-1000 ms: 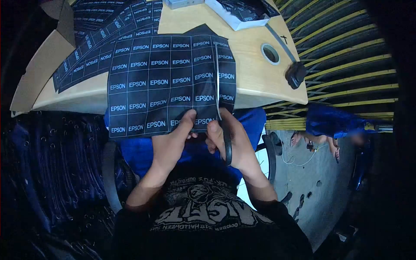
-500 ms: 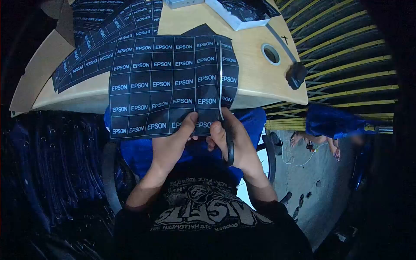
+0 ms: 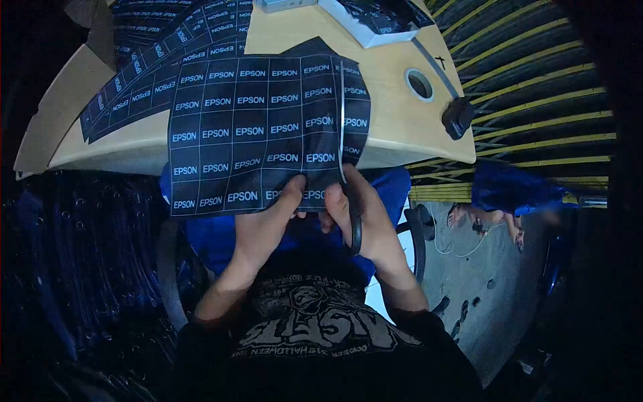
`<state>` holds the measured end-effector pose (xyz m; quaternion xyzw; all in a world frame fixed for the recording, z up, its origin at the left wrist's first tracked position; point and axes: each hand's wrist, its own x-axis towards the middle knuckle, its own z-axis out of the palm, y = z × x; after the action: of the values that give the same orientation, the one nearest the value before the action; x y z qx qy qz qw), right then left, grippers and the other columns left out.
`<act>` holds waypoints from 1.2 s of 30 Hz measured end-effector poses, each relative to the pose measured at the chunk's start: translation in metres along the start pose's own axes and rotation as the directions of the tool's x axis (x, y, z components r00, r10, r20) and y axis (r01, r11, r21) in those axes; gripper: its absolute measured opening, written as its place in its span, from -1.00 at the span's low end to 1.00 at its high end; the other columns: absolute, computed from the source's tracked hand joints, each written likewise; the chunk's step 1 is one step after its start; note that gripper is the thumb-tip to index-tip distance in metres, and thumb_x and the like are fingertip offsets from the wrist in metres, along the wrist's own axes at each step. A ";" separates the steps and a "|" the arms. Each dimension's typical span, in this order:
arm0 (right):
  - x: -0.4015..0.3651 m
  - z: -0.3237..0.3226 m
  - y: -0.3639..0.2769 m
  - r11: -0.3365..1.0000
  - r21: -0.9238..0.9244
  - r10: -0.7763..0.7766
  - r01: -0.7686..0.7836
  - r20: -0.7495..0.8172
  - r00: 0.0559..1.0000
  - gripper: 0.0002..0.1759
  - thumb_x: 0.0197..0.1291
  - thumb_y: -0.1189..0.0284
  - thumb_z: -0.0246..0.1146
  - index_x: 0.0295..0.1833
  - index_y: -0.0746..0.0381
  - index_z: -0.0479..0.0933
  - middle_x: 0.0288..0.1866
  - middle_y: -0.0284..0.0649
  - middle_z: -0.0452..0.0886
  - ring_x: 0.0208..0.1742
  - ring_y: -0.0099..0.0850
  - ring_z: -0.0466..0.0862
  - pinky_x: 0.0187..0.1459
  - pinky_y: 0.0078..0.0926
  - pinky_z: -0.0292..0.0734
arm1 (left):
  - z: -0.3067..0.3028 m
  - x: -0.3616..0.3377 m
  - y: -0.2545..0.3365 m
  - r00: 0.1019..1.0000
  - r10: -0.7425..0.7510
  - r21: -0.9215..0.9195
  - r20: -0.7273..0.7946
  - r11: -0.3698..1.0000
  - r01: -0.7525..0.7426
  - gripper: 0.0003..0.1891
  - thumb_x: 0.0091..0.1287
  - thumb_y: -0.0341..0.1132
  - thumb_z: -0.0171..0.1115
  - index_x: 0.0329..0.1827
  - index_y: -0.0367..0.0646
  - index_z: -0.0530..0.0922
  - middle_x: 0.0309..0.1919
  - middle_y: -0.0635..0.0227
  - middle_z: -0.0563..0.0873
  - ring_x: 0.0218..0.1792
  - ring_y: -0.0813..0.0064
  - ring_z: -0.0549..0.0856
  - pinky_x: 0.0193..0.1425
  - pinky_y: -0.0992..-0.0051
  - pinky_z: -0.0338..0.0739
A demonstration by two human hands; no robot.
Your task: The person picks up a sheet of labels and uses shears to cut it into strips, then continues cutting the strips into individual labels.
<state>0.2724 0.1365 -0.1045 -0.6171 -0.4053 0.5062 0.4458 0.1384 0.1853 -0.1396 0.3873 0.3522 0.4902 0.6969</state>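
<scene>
A black sheet [image 3: 234, 114] printed with a white EPSON grid spans from the table edge toward my lap. My left hand [image 3: 262, 224] pinches its lower edge, thumb on top and fingers mostly hidden beneath. Dark-handled scissors [image 3: 355, 234] are in my right hand [image 3: 375, 224]. Their long, thin silver blade runs up over the right part of the sheet. The other blade is out of sight, apparently under the sheet. My right thumb rests close to the sheet's lower right edge.
More EPSON sheets [image 3: 144, 94] overlap on the table's left, beside brown cardboard [image 3: 63, 110]. A white open box [image 3: 375, 30] lies at the back. A round hole [image 3: 420, 85] and a black knob-like object [image 3: 458, 118] are at right. Another person's foot [image 3: 518, 231] shows on the floor.
The sheet's lower edge has dipped very slightly, and the scissor blade has shifted a little. Both hands keep nearly the same place and hold.
</scene>
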 end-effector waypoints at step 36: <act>0.005 -0.001 -0.014 0.996 -0.081 0.040 -0.041 -0.008 0.999 -0.39 0.22 0.04 0.22 0.01 0.42 0.36 -0.53 -0.36 0.46 -0.56 -0.63 0.45 -0.52 -0.68 0.33 | -0.005 -0.002 0.002 0.999 -0.030 -0.032 0.022 0.999 0.030 -0.92 0.31 -0.46 0.18 -0.21 -0.29 0.54 -0.45 0.38 0.60 -0.53 0.65 0.55 -0.49 0.63 0.46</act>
<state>0.2736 0.1444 -0.0925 -0.6445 -0.4115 0.4961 0.4112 0.1331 0.1846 -0.1399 0.3759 0.3427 0.4812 0.7139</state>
